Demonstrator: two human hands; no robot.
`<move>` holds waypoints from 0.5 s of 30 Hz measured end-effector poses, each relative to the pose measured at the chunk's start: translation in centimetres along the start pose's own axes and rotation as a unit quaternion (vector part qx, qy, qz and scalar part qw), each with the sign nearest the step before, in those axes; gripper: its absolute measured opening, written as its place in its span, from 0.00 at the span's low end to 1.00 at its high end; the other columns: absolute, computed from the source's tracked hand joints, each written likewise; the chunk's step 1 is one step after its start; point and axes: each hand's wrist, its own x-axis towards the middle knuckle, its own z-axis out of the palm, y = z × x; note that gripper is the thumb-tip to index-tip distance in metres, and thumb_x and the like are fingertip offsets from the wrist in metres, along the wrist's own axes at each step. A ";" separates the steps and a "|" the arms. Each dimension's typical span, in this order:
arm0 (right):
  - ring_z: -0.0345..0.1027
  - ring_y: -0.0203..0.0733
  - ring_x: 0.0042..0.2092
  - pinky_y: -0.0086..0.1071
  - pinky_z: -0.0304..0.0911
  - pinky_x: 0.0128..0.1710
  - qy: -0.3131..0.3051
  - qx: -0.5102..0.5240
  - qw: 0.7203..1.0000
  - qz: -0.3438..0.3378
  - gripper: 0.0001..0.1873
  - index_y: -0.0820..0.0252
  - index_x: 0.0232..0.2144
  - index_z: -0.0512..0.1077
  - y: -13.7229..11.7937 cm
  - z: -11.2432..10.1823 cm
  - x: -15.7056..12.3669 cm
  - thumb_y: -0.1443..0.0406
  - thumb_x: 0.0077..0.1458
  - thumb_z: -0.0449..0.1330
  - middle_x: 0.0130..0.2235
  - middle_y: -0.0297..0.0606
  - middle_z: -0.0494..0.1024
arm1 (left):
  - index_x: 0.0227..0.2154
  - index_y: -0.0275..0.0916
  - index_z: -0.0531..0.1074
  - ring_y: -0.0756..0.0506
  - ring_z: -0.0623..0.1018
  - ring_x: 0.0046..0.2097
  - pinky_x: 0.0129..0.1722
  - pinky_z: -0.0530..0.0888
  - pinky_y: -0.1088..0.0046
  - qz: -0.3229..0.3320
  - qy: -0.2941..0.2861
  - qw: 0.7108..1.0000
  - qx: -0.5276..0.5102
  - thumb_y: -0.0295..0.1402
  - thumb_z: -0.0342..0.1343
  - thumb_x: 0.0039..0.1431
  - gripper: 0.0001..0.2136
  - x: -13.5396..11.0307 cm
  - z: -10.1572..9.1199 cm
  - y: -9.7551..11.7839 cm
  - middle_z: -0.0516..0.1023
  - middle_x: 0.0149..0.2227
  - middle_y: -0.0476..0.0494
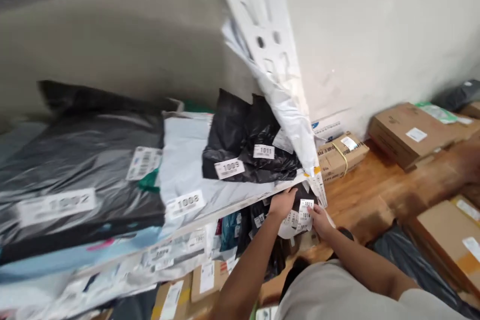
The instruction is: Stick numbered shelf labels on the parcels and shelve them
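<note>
My left hand point(283, 203) is just under the front edge of the white shelf point(240, 206), with its fingers curled at the edge of a black plastic parcel point(300, 193). Some of its fingertips are hidden. To its right, my right hand point(321, 221) pinches a strip of white number labels point(306, 214), where 1021 and 1014 can be read. The strip lies over the black parcel, beside more white labels. Above my hands on the shelf sit black parcels labelled 1009 point(229, 168) and 1011 point(264, 151).
A large black parcel point(75, 170) marked 1002 and a white parcel point(183, 160) marked 1008 lie further left. An upright perforated white post point(268, 35) rises at the shelf corner. Cardboard boxes point(397, 132) stand on the wooden floor point(360, 200) at right. Lower shelves hold several packages.
</note>
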 end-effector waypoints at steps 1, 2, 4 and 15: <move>0.76 0.49 0.34 0.42 0.70 0.37 0.007 0.018 1.000 0.003 0.29 0.58 0.33 0.76 0.5 0.2 0.1 0.42 0.36 0.71 0.29 0.39 0.81 | 0.51 0.46 0.76 0.40 0.82 0.43 0.37 0.78 0.65 0.002 0.006 1.000 0.013 0.30 0.46 0.67 0.17 -0.3 0.4 -0.5 0.76 0.57 0.41; 0.76 0.49 0.34 0.42 0.70 0.37 0.015 0.036 0.999 0.005 0.29 0.58 0.33 0.76 1.1 0.4 0.3 0.43 0.36 0.71 0.28 0.38 0.81 | 0.51 0.44 0.76 0.40 0.82 0.42 0.36 0.78 0.66 0.005 0.012 1.000 0.023 0.32 0.46 0.68 0.16 -0.7 0.7 -1.1 0.76 0.57 0.40; 0.76 0.49 0.34 0.41 0.70 0.38 0.035 0.072 0.997 0.006 0.28 0.57 0.33 0.76 2.3 1.0 0.8 0.45 0.36 0.71 0.29 0.37 0.80 | 0.50 0.44 0.76 0.41 0.82 0.41 0.34 0.77 0.67 0.019 0.023 0.999 0.037 0.35 0.46 0.68 0.16 -1.5 1.4 -2.4 0.76 0.57 0.39; 0.71 0.40 0.31 0.36 0.67 0.36 0.068 0.195 0.978 -0.007 0.26 0.56 0.35 0.74 5.5 5.1 1.7 0.47 0.40 0.72 0.28 0.31 0.78 | 0.43 0.44 0.78 0.42 0.81 0.47 0.45 0.76 0.70 0.160 0.051 0.986 -0.008 0.36 0.44 0.68 0.16 0.1 2.4 -7.1 0.82 0.45 0.42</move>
